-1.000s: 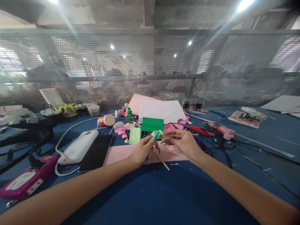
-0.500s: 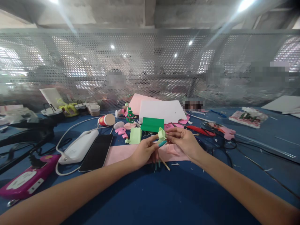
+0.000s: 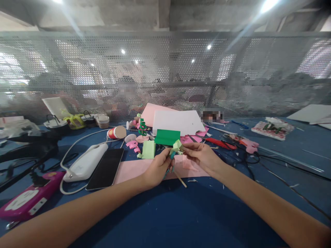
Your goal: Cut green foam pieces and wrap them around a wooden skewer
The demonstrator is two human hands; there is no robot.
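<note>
Both of my hands meet above the middle of the blue table (image 3: 181, 213). My left hand (image 3: 156, 168) is closed round a thin wooden stick (image 3: 180, 179) whose lower end slants down to the right. My right hand (image 3: 200, 155) pinches a small curled strip of light green paper (image 3: 177, 146) at the top of the stick. Beneath the hands lies a long pink paper sheet (image 3: 134, 169).
Left of the hands lie a black phone (image 3: 106, 168), a white power bank (image 3: 85, 162) with cable and a magenta device (image 3: 24, 199). Behind are green card (image 3: 167, 136), white sheets (image 3: 178, 122), pink scraps, a red-handled tool (image 3: 219, 143) and black cables (image 3: 248, 162). A perforated metal screen (image 3: 165, 69) closes the back.
The light green paper has been turned and drawn closer round the stick top. Both hands have stayed in nearly the same spot, shifting a little.
</note>
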